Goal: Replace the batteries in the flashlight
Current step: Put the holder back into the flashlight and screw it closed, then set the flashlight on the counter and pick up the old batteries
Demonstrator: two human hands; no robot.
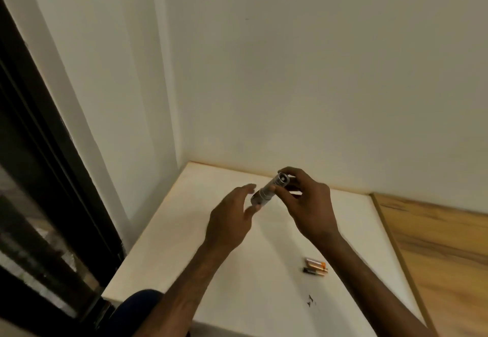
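White table (pixel 184 244) set in a corner, pale walls on two sides, dark window frame (pixel 39 165) to your left, wood-grain panel (pixel 435 244) butting the table on your right. Head view only.

Your right hand (pixel 309 204) holds the flashlight (pixel 268 190) up off the table, near the back wall. Thumb and fingers are pinched round its far end. It is a silver tube, tilted, with the far end higher and a round face showing there. Lens or cap, too blurred to tell.

Your left hand (pixel 229 220) is at the near, lower end, fingers loose and spread either side of the barrel. It has no firm grip. Whether the thumb touches the tube, I cannot tell.

Batteries (pixel 315 266) lie side by side on the table, well apart from the flashlight and just left of your right forearm. Orange and dark casings; the count is unclear, two or perhaps three. Small dark marks (pixel 310 301) sit nearer you on the tabletop.

Progress, as a judgement: the barrel looks whole and no loose cap is visible. The cells on the table could be spent or fresh, and nothing here settles it. So the swap is not shown as finished. You likely have an end to twist, either to open or to tighten, with the left hand placed to do it.
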